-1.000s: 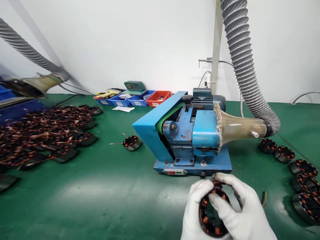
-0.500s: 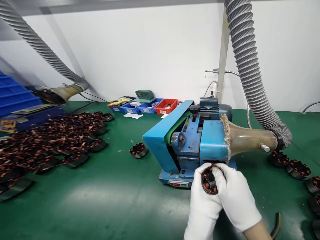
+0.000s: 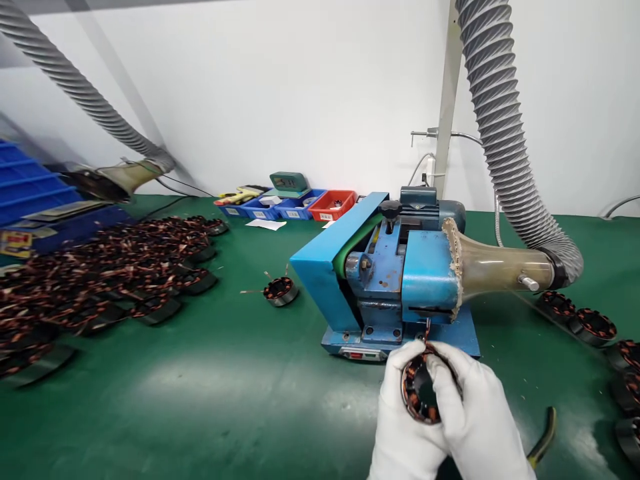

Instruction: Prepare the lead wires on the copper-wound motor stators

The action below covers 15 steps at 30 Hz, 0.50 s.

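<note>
Between my two white-gloved hands is a motor stator, a dark ring with copper windings. My left hand grips its left rim, and my right hand holds the right side with the thumb inside the ring. From the top of the stator a copper wire lead sticks up toward the slot under the blue hood of a belt-driven machine. The lead's tip is just below that slot. Left of the machine another stator lies alone on the green table, its wire ends spread out.
A big heap of stators covers the left of the table. More stators line the right side. A ribbed grey hose joins the machine's funnel. Small bins stand at the wall. A curved tool handle lies near my right hand.
Both hands have drawn the stator back from the machine, toward me. Its wire lead now shows below the hood. The camera view has shifted slightly.
</note>
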{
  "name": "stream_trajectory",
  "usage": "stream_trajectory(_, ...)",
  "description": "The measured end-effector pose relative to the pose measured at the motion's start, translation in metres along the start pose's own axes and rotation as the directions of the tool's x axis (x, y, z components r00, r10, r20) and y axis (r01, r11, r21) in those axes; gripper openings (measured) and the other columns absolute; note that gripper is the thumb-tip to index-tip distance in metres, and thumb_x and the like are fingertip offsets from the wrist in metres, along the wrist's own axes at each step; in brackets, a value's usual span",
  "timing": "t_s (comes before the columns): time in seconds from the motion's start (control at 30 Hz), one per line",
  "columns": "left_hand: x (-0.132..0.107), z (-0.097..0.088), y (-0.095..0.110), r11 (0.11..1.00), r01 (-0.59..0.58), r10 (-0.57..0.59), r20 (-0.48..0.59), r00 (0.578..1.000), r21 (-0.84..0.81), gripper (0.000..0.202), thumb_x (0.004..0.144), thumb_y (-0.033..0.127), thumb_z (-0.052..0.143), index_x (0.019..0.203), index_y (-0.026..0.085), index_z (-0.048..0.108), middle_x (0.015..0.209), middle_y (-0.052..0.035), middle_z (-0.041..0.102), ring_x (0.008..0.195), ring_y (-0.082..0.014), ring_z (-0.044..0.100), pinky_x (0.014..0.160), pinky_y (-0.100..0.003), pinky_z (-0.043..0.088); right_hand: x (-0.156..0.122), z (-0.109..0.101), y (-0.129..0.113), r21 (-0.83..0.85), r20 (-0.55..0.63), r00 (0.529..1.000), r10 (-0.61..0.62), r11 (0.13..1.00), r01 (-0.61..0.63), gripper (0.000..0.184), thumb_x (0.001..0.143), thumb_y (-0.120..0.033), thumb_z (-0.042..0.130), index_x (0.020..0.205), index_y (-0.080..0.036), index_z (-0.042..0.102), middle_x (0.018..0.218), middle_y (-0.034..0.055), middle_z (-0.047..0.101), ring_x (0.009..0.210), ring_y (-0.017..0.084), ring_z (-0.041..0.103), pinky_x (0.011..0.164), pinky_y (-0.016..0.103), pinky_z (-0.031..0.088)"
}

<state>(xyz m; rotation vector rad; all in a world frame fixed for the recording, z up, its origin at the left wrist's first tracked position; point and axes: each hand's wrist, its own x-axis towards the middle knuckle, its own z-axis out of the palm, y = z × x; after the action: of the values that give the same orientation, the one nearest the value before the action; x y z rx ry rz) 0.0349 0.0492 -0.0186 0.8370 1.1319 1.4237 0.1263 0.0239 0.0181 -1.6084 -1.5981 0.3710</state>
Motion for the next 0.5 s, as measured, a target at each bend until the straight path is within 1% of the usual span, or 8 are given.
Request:
stream_trajectory(0.07,0.004,0.005,-0.001,0.998,-0.042,0.042,-0.014,0.999,0.036,0.041,0.042,0.024,0.084,0.078,0.021,0.063,0.083,-0.0023,0.069,0.082,-0.0225,0.066,0.074,-0.031,0.054,0.008,0.001,-0.002,0.019,-0.002,0.991,0.136,0.991,-0.136,0.033,0.089,-0.025,0.038,0.097,-0.019,0.070,0.094,0.0070,0.075,0.083,0.023,0.071,0.075,0.032,0.054)
stream_trajectory(0.13,0.011,0.013,0.003,0.993,-0.089,0.089,0.005,0.996,0.076,0.041,0.044,0.022,0.082,0.080,0.021,0.063,0.085,-0.0035,0.069,0.083,-0.0232,0.066,0.075,-0.033,0.054,0.020,0.000,-0.005,0.036,0.017,0.976,0.216,0.976,-0.216,0.033,0.090,-0.027,0.039,0.096,-0.018,0.071,0.091,0.0077,0.076,0.082,0.024,0.071,0.074,0.034,0.054)
stream_trajectory(0.23,0.019,0.024,0.014,0.989,-0.120,0.115,0.064,0.991,0.091,0.042,0.046,0.020,0.080,0.084,0.020,0.062,0.087,-0.0056,0.070,0.083,-0.0238,0.066,0.076,-0.035,0.054,0.035,-0.004,-0.007,0.029,0.032,0.972,0.233,0.972,-0.234,0.032,0.090,-0.027,0.041,0.092,-0.019,0.072,0.088,0.0078,0.076,0.081,0.026,0.071,0.071,0.034,0.053)
stream_trajectory(0.33,0.022,0.032,0.024,0.992,-0.100,0.090,0.110,0.990,0.083,0.042,0.046,0.020,0.080,0.083,0.019,0.061,0.084,-0.0058,0.070,0.079,-0.0233,0.067,0.074,-0.036,0.054,0.042,-0.007,-0.009,0.022,0.018,0.971,0.240,0.970,-0.241,0.032,0.089,-0.027,0.041,0.089,-0.019,0.072,0.086,0.0082,0.076,0.080,0.026,0.071,0.070,0.034,0.053)
stream_trajectory(0.43,0.020,0.033,0.026,0.998,-0.042,0.037,0.124,0.992,0.040,0.047,0.041,0.020,0.083,0.083,0.019,0.060,0.083,-0.0050,0.070,0.079,-0.0234,0.067,0.075,-0.035,0.054,0.039,-0.010,-0.010,0.045,0.029,0.964,0.266,0.963,-0.267,0.033,0.089,-0.028,0.041,0.088,-0.019,0.072,0.086,0.0087,0.076,0.079,0.027,0.070,0.071,0.035,0.053)
stream_trajectory(0.5,0.014,0.027,0.021,1.000,0.020,-0.019,0.114,0.993,-0.005,0.044,0.045,0.026,0.083,0.082,0.020,0.060,0.081,-0.0047,0.070,0.077,-0.0233,0.067,0.073,-0.035,0.054,0.029,-0.009,-0.009,0.062,0.040,0.963,0.266,0.961,-0.269,0.033,0.090,-0.029,0.040,0.091,-0.020,0.072,0.087,0.0080,0.076,0.080,0.026,0.070,0.071,0.035,0.053)
